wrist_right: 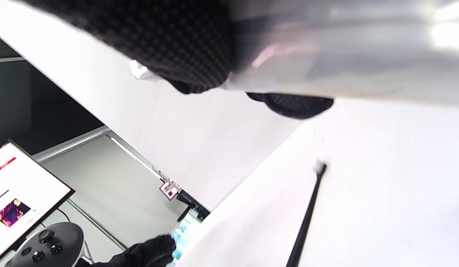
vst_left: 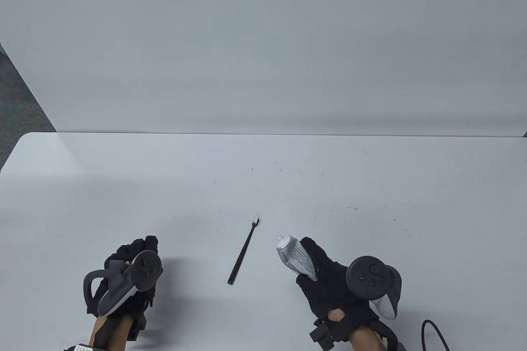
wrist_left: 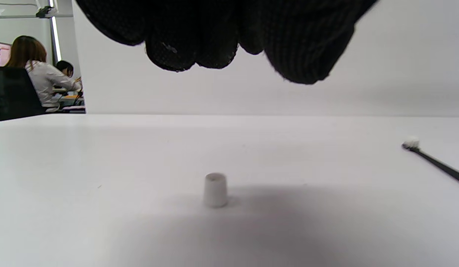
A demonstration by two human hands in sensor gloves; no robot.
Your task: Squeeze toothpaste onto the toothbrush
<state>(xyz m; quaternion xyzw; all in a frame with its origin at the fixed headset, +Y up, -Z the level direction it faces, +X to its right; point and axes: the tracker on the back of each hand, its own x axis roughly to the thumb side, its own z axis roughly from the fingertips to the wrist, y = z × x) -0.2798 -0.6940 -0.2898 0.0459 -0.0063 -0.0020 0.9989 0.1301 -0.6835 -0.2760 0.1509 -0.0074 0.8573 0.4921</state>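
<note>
- A white table (vst_left: 370, 170) is filling the lower half of the table view, with a plain white wall (vst_left: 263, 38) standing behind it.
- A black toothbrush (vst_left: 243, 252) is lying flat on the table between the two hands, touched by neither — its white bristle head is pointing away from the person, and its handle end is lying nearer the bottom edge.
- The right hand (vst_left: 329, 281) is gripping a silver toothpaste tube (vst_left: 293, 255), fingers wrapped around the tube's body. The tube's open nozzle is pointing up and to the left, toward the brush, and is sitting just beside the brush but apart from it.
- In the right wrist view the tube is passing blurred across the top of the frame, with gloved fingertips (wrist_right: 170, 44) curling over it.
- The left hand (vst_left: 131, 277) is hovering over the table to the left of the toothbrush, well apart from it. Its fingers (wrist_left: 199, 40) are hanging loosely curled in the left wrist view and are holding nothing.
- A small white cap (wrist_left: 215, 190) is standing upright on the table below those fingers, clear of them.
- In the left wrist view, people are sitting at desks in the far left background.
</note>
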